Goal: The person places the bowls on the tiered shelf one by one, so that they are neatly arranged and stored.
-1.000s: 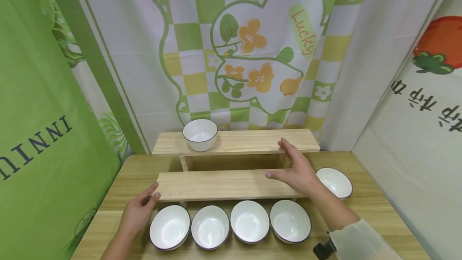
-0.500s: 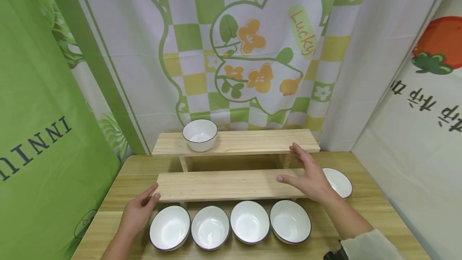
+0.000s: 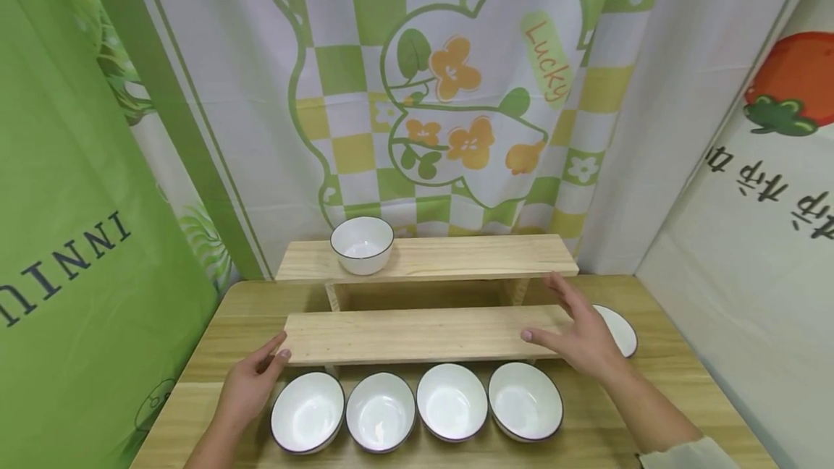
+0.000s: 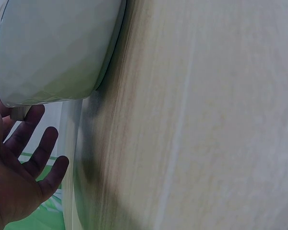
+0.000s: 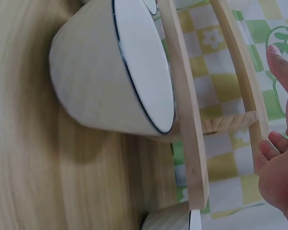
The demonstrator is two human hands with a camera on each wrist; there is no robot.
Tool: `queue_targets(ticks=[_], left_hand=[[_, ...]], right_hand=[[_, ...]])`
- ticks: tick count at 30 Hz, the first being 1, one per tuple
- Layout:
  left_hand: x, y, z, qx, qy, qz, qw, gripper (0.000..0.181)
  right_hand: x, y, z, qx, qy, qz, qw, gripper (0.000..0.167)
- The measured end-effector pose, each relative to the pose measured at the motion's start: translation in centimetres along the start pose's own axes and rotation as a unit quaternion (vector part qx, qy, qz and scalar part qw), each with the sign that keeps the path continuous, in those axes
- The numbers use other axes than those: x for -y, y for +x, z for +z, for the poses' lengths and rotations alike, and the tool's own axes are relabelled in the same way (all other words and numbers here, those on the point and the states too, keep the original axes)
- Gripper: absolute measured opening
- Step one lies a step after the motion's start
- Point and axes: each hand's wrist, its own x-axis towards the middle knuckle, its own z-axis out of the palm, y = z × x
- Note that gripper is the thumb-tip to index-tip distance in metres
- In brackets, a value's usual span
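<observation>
In the head view my left hand touches the left end of the lower wooden shelf board with thumb and index finger. The left wrist view shows that hand's other fingers spread loosely, under a white bowl. Over the right end of the same board is my right hand, thumb and fingers apart, holding nothing. A white bowl with a dark rim stands on the left part of the upper shelf board. Another white bowl lies beyond my right hand, partly hidden by it.
Several white bowls, among them a bowl at the left and a bowl at the right, stand in a row before the lower board. All this is on a wooden table. A patterned curtain hangs behind.
My right hand has moved right and slightly toward me along the shelf, from over the board's right part to its right end. The left hand and the bowls have stayed put.
</observation>
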Motion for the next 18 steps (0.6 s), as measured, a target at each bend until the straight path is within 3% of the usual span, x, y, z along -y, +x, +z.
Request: queue_targets(ticks=[12,18], left_hand=[[0.2,0.1,0.1,-0.006,-0.001,0.004,1.0,0.058],[0.2,0.1,0.1,-0.006,-0.002,0.001,1.0,0.059]], right_hand=[[-2.5,-1.9,-1.5,-0.02,-0.026,0.034,0.9989,0.113],[-4.0,-2.7,-2.0,-0.038,-0.026,0.031,0.9985,0.112]])
